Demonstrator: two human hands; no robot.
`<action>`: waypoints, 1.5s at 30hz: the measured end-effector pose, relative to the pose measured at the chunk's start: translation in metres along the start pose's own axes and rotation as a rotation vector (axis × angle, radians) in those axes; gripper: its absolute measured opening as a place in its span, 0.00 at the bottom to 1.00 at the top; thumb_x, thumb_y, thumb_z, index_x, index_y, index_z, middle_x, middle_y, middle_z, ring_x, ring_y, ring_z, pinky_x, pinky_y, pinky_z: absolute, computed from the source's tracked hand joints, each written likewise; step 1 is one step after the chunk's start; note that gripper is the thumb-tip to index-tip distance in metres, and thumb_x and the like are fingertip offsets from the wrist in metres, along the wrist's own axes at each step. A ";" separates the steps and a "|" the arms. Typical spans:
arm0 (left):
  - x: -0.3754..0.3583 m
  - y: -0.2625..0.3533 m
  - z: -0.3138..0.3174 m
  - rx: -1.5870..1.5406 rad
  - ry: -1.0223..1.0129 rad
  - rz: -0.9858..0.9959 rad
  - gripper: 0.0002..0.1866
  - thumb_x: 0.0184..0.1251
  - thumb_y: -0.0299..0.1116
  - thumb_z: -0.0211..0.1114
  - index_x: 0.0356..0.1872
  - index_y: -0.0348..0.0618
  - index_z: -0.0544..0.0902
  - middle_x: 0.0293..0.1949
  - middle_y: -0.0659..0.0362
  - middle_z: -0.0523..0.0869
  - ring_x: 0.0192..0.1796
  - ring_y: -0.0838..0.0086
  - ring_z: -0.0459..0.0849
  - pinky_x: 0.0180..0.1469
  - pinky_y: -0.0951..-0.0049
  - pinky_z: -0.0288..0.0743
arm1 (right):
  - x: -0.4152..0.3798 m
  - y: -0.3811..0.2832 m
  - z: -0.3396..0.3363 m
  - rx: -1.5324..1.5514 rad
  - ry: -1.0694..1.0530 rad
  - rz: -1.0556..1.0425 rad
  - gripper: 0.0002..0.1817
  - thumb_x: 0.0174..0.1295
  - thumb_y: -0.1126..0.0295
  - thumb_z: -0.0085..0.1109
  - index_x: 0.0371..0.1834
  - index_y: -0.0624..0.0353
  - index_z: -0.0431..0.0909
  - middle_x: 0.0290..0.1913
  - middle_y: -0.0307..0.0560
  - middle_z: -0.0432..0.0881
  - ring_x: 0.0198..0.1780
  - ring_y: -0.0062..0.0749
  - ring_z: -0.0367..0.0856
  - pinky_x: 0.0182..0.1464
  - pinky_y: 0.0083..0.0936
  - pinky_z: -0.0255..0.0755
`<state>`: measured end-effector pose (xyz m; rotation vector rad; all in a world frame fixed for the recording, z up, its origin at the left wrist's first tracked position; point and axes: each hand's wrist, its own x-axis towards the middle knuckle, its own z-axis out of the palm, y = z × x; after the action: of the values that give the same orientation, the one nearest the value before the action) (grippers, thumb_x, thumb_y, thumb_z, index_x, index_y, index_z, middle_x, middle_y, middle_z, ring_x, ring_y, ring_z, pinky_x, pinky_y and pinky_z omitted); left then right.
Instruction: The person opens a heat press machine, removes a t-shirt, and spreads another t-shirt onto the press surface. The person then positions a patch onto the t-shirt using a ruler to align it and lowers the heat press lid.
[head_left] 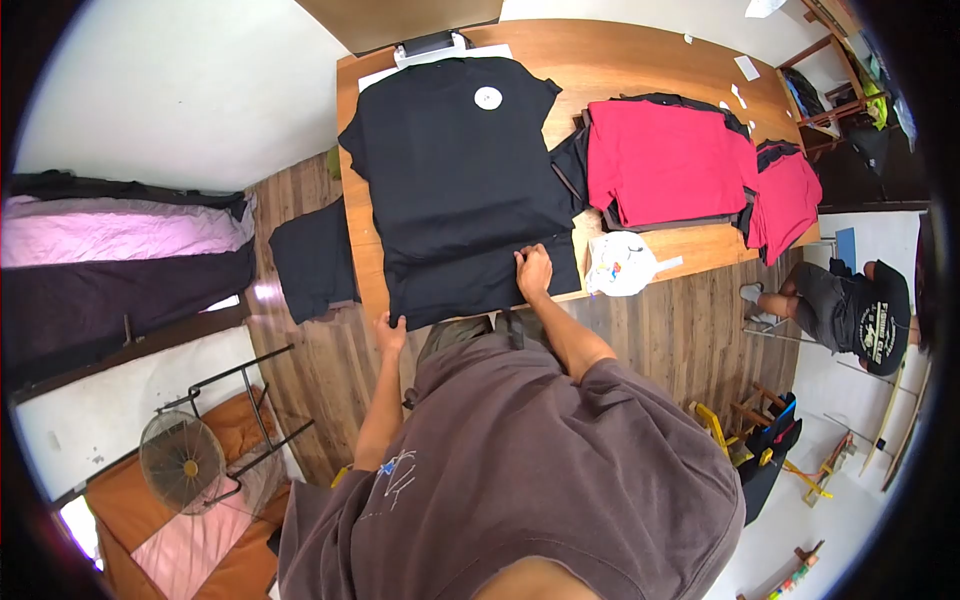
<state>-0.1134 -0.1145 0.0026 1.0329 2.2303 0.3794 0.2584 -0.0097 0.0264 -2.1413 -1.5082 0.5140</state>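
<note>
Our right hand (533,272) lies flat, fingers spread and gripping nothing, pressed on the lower hem of the black T-shirt (460,170). Our left hand (390,333) sits at the shirt's bottom left corner, just over the table's near edge; its fingers curl at the cloth, but we cannot tell whether they actually pinch it. The shirt is spread front-down along the wooden table (640,60), collar at the far end, with a small white round label (488,97) near the neck and its bottom part creased across.

To the right of it on the same surface lies a stack of red shirts (660,160) over dark ones, and a second red garment (785,195) hangs off the far right corner. A white plastic bag (620,263) rests at the table's near edge, just beside our right hand. Scraps of white paper (746,67) dot the bare wood beyond the stack. Another dark cloth (313,257) droops off the table's left side.

The floor is wooden plank. On the left stand a bed with pink and dark covers (120,235), a floor fan (182,462) and a metal frame (250,400). On the right another person in a black shirt (860,310) crouches on the floor, near a colourful wooden rack (760,430).
</note>
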 end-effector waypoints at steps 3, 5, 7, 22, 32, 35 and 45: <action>-0.019 -0.020 0.000 -0.075 0.014 -0.016 0.22 0.65 0.36 0.78 0.56 0.37 0.86 0.56 0.45 0.83 0.58 0.54 0.88 0.63 0.57 0.81 | 0.001 0.006 0.003 -0.002 0.049 -0.114 0.09 0.69 0.67 0.70 0.40 0.63 0.88 0.43 0.56 0.86 0.45 0.59 0.87 0.52 0.48 0.80; -0.020 -0.043 0.010 -0.184 0.040 0.008 0.23 0.65 0.37 0.79 0.56 0.36 0.86 0.57 0.45 0.82 0.58 0.54 0.87 0.66 0.57 0.80 | 0.001 0.011 0.000 0.070 0.005 -0.104 0.09 0.70 0.67 0.69 0.40 0.63 0.88 0.42 0.57 0.86 0.45 0.58 0.87 0.52 0.48 0.80; -0.025 -0.051 0.010 -0.125 0.075 0.025 0.23 0.65 0.40 0.79 0.56 0.38 0.86 0.58 0.46 0.82 0.55 0.55 0.88 0.68 0.59 0.78 | 0.008 0.020 -0.003 0.193 -0.097 -0.017 0.08 0.71 0.68 0.67 0.41 0.63 0.88 0.43 0.57 0.85 0.47 0.56 0.87 0.53 0.47 0.80; -0.047 -0.062 0.018 -0.304 0.138 -0.119 0.22 0.65 0.42 0.80 0.54 0.39 0.89 0.46 0.52 0.91 0.47 0.70 0.86 0.54 0.68 0.79 | 0.054 0.075 -0.010 0.266 0.247 0.334 0.11 0.73 0.66 0.66 0.44 0.65 0.89 0.41 0.59 0.90 0.45 0.55 0.89 0.52 0.42 0.80; -0.063 -0.062 0.018 -0.204 0.051 -0.216 0.24 0.64 0.49 0.79 0.57 0.48 0.90 0.60 0.45 0.86 0.56 0.59 0.87 0.63 0.58 0.79 | 0.047 0.065 -0.019 0.184 0.207 0.272 0.12 0.65 0.65 0.65 0.45 0.60 0.91 0.46 0.52 0.88 0.48 0.53 0.88 0.54 0.44 0.80; -0.071 -0.050 0.019 -0.142 0.053 -0.243 0.24 0.65 0.50 0.78 0.57 0.48 0.90 0.62 0.45 0.85 0.61 0.56 0.87 0.66 0.56 0.79 | 0.047 0.064 -0.023 0.198 0.179 0.262 0.13 0.60 0.65 0.73 0.44 0.59 0.91 0.44 0.48 0.87 0.47 0.49 0.88 0.52 0.43 0.80; -0.072 -0.044 0.030 -0.206 0.072 -0.282 0.24 0.65 0.48 0.78 0.57 0.46 0.90 0.60 0.44 0.89 0.66 0.53 0.86 0.70 0.56 0.76 | 0.052 0.072 -0.019 0.173 0.163 0.234 0.07 0.64 0.67 0.74 0.38 0.58 0.90 0.38 0.48 0.89 0.41 0.49 0.89 0.48 0.44 0.80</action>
<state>-0.0836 -0.1978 -0.0107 0.5965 2.3029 0.5139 0.3414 0.0154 -0.0008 -2.1760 -1.0925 0.5142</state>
